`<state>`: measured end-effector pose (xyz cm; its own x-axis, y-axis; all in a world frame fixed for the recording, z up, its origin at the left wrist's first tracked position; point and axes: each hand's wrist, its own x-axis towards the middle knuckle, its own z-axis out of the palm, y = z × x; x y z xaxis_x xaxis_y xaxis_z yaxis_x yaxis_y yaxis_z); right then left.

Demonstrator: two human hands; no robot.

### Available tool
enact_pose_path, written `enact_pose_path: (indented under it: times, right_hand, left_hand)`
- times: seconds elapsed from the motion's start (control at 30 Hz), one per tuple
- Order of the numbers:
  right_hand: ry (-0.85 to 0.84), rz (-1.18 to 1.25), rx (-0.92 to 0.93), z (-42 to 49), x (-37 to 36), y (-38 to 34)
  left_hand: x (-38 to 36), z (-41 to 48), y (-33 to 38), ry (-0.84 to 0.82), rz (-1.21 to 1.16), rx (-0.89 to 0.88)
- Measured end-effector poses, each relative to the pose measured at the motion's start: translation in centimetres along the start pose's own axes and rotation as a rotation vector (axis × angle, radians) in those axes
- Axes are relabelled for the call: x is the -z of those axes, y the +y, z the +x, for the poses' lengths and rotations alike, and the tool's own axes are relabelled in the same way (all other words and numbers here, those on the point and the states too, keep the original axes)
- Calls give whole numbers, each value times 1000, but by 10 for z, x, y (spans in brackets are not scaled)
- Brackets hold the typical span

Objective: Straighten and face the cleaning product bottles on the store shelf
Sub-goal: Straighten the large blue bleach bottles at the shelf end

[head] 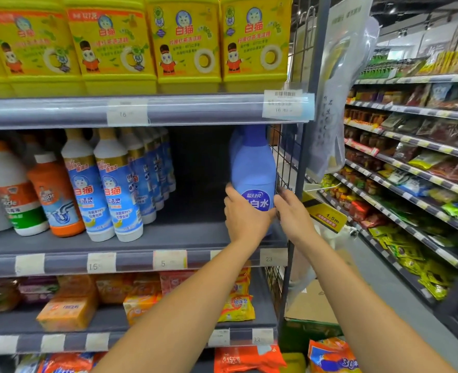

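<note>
A blue bleach bottle [252, 162] stands upright at the right end of the middle shelf [147, 240], its dark blue round label facing me. My left hand [245, 214] wraps its lower left side. My right hand [292, 211] presses on its lower right side, next to the wire side panel [284, 162]. The bottle's base is hidden behind my hands. To the left, rows of white and blue cleaner bottles [120, 189] run back into the shelf, with an orange drain cleaner bottle [55, 195] beside them.
An open gap lies on the middle shelf between the white and blue bottles and the blue one. Yellow detergent tubs [184, 41] fill the shelf above. Soap packs [69, 310] sit below. A snack aisle [411, 170] runs off to the right.
</note>
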<state>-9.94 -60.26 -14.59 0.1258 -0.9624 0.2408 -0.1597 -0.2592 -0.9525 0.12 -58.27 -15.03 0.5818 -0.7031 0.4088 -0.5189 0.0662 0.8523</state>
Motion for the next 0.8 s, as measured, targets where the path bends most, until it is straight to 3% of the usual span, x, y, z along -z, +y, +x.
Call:
enact_pose_path:
  times: [0.17, 0.4, 0.57, 0.8]
  right_hand:
    - [-62, 373, -143, 29, -12, -4]
    - [-71, 62, -14, 46, -24, 13]
    - [63, -137, 119, 49, -34, 11]
    - [-8, -211, 239, 45, -82, 3]
  left_hand:
    - [5, 6, -4, -7, -53, -10]
    - [34, 20, -21, 15, -65, -15]
    - [57, 31, -33, 44, -68, -7]
    - [89, 45, -57, 134, -40, -1]
